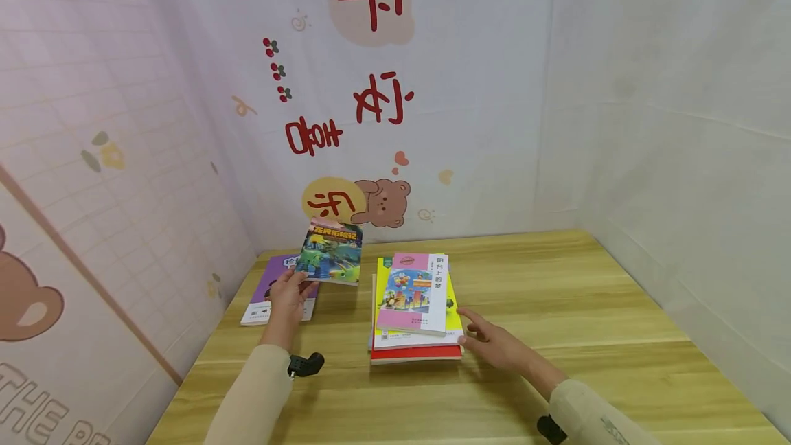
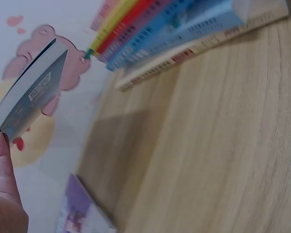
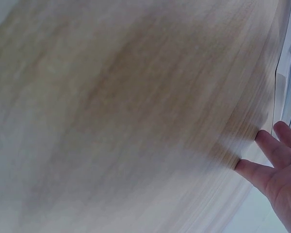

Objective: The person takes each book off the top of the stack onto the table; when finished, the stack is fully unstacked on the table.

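Note:
My left hand (image 1: 288, 297) pinches a book with a green dinosaur cover (image 1: 331, 250) by its lower left corner, holding it raised above the table. In the left wrist view the same book (image 2: 36, 87) shows its page edges and back, with thumb and fingers at one end. Beneath it, partly covered, lies a purple book (image 1: 272, 290) at the table's left. A stack of several books stands mid-table, topped by a pink and white book (image 1: 413, 294) over a yellow one (image 1: 454, 307). My right hand (image 1: 494, 343) has its fingers spread, fingertips right at the stack's right side.
The wood-grain table (image 1: 556, 307) extends to the right of the stack. White cloth (image 1: 469, 122) with printed red characters and a bear hangs behind it, and more cloth hangs at both sides. A red book (image 1: 414, 354) sticks out low at the stack's front.

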Demonstrator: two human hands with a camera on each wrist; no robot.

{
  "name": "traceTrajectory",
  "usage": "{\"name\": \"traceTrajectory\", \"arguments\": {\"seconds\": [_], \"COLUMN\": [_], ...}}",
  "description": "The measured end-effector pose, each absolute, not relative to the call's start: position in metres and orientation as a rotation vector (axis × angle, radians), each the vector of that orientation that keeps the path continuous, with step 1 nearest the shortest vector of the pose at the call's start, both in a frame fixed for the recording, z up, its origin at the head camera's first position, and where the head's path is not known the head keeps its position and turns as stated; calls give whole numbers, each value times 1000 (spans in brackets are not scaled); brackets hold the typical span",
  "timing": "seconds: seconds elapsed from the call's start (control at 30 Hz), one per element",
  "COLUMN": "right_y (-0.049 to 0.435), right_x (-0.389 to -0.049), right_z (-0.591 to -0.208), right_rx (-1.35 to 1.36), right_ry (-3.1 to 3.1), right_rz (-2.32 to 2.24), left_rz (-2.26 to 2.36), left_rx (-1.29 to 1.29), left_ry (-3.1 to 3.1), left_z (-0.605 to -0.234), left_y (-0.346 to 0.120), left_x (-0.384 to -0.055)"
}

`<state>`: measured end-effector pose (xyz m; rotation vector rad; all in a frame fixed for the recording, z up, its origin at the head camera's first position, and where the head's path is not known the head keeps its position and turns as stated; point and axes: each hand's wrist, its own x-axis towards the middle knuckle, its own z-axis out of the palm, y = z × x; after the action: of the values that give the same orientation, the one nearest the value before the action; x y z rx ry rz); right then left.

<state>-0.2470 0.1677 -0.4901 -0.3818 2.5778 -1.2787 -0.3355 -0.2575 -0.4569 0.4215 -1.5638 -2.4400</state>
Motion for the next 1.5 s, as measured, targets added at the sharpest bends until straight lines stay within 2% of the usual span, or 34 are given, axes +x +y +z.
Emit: {"name": "traceTrajectory", "arguments": {"seconds": [0.2, 0.43, 0.67, 0.87, 0.93, 1.5], "right_y": [170, 170, 170, 171, 171, 170], "right_x": [-247, -247, -245, -246, -247, -248], "right_z": [-493, -494, -491, -492, -493, -494], "right_rx": [-365, -373, -405, -419, -424, -423], "right_ry": [2588, 2573, 2586, 2600, 2603, 2599], "right_rz": [-1274, -1275, -1254, -1241, -1242, -1249], "left_rz": [-2399, -2357, -2193, -1383, -1276, -1405], "left_rx": [463, 513, 497, 335, 311, 300], "left_ry": [-1678, -1835, -2094, -2619, -2629, -2451], "left_z": [-485, -504, -503, -495, -491, -474], "left_y": [-250, -242, -244, -248, -250, -261], "left_x": [-351, -353, -352, -350, -350, -353]}}
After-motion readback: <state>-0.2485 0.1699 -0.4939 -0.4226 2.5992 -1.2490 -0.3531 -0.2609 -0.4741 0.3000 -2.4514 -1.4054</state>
